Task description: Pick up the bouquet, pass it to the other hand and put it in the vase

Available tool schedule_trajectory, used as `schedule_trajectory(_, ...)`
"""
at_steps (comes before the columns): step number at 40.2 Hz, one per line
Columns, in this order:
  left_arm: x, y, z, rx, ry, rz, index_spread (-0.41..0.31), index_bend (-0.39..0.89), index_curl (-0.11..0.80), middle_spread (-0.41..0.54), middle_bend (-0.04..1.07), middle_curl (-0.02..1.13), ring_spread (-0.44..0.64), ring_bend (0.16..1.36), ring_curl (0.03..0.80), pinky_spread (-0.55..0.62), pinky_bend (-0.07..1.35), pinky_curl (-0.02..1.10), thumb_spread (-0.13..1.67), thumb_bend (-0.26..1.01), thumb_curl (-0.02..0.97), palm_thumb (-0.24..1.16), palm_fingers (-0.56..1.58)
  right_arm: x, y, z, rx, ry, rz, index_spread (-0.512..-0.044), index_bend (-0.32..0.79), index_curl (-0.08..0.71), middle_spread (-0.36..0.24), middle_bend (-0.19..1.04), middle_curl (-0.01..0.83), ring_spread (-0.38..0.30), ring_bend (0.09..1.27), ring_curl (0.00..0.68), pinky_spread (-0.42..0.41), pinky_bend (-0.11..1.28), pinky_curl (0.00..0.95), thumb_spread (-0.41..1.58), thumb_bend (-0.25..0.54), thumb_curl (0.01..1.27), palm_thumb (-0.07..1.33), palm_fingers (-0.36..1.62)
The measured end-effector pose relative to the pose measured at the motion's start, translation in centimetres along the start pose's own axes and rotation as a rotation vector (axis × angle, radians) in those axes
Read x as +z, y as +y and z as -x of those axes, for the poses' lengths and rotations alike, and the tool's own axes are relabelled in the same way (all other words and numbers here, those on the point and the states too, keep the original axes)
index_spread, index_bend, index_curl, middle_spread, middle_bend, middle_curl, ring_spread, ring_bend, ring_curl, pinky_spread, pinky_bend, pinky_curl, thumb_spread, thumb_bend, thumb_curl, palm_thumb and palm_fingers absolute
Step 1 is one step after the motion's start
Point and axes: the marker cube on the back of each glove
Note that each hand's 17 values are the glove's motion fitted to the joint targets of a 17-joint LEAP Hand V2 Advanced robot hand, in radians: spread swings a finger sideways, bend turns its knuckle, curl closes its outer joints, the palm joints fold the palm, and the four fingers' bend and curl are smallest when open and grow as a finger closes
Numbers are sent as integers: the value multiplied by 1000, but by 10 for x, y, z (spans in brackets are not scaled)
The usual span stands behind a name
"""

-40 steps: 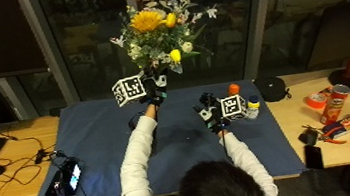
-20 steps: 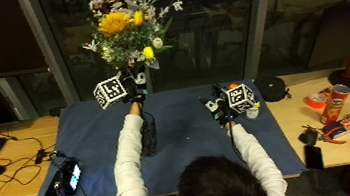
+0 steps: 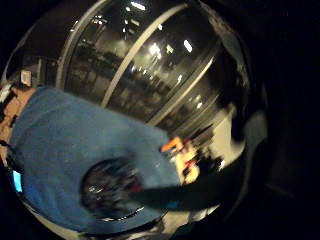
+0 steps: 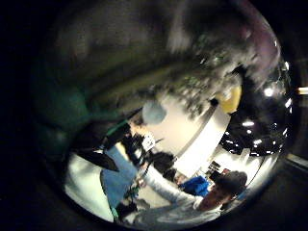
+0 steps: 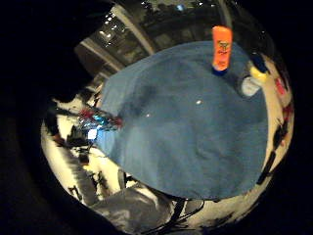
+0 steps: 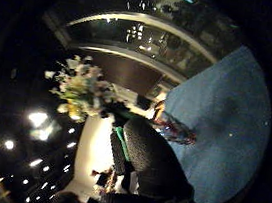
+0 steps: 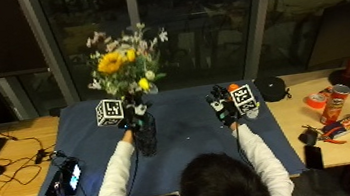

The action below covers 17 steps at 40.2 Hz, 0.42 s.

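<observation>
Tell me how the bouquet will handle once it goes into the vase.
The bouquet looks top-heavy: a wide flower head above the narrow stems the left hand holds. The dark vase looks slim, so it may tip. Thin outer stems probably flop.

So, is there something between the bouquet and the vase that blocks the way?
Nothing visible does. The left hand holds the bouquet upright directly above the dark vase on the blue mat. The right hand hovers apart.
</observation>
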Motion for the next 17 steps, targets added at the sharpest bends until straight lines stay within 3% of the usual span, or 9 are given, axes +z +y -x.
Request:
schedule_trajectory(2, 1, 29, 35, -115, -106, 162, -253, -41, 496, -347, 713, 564, -374, 921, 479, -442, 818, 501, 866, -133, 407, 461, 1125, -1, 5, -7, 0, -48, 30, -375, 93, 173, -16, 318, 388, 12, 505, 329, 183, 505, 337, 1045, -27, 323, 302, 238)
schedule_trajectory(3, 2, 43, 51, -156, -129, 225, -186, -155, 444, -324, 702, 565, -346, 884, 466, -397, 763, 478, 855, -122, 399, 431, 838, -2, 9, -10, 0, -58, 38, -376, 94, 172, -15, 319, 387, 12, 503, 328, 184, 505, 337, 1050, -31, 319, 292, 237)
schedule_trajectory(4, 2, 59, 67, -196, -137, 277, -117, -183, 413, -292, 705, 582, -303, 853, 479, -339, 712, 478, 843, -119, 391, 394, 554, -4, 13, -15, 0, -57, 42, -376, 96, 171, -15, 321, 388, 12, 501, 327, 185, 504, 337, 1053, -28, 318, 293, 234)
schedule_trajectory(5, 2, 77, 83, -240, -138, 322, -48, -79, 423, -206, 636, 588, -186, 805, 504, -183, 592, 484, 832, -118, 383, 356, 26, -5, 19, -20, -1, -47, 43, -377, 99, 171, -15, 324, 388, 9, 503, 328, 185, 494, 334, 1057, -30, 315, 286, 231)
schedule_trajectory(6, 1, 96, 98, -287, -132, 361, 7, 21, 446, -77, 543, 613, -78, 808, 563, -76, 644, 552, 819, -108, 378, 333, -286, -7, 24, -28, -1, -32, 44, -377, 102, 171, -15, 331, 390, 9, 497, 326, 187, 488, 334, 1060, -31, 313, 281, 227)
schedule_trajectory(8, -2, 131, 119, -363, -117, 414, 79, 43, 403, 32, 453, 562, 30, 775, 500, 31, 586, 503, 806, -84, 372, 310, -281, -8, 32, -43, 5, 1, 48, -377, 104, 171, -18, 337, 390, 8, 498, 327, 188, 479, 333, 1064, -29, 310, 278, 225)
schedule_trajectory(10, -5, 151, 128, -385, -117, 430, 137, 50, 362, 130, 358, 473, 121, 731, 422, 121, 531, 433, 797, -68, 367, 296, -242, -8, 39, -53, 18, 29, 55, -377, 105, 170, -24, 348, 391, 8, 496, 325, 190, 469, 330, 1071, -27, 308, 278, 236)
schedule_trajectory(13, -10, 163, 132, -367, -136, 407, 197, 61, 321, 249, 284, 387, 226, 690, 352, 233, 474, 365, 791, -53, 363, 285, -201, -7, 51, -55, 36, 80, 27, -371, 110, 171, -27, 352, 391, 7, 496, 323, 193, 454, 327, 1076, -23, 308, 282, 241)
schedule_trajectory(17, -19, 170, 127, -352, -127, 370, 247, 73, 284, 356, 241, 341, 331, 661, 316, 332, 442, 331, 786, -44, 358, 278, -172, -4, 59, -58, 48, 121, 9, -367, 119, 175, -30, 351, 389, 7, 489, 321, 195, 442, 325, 1084, -23, 304, 280, 245)
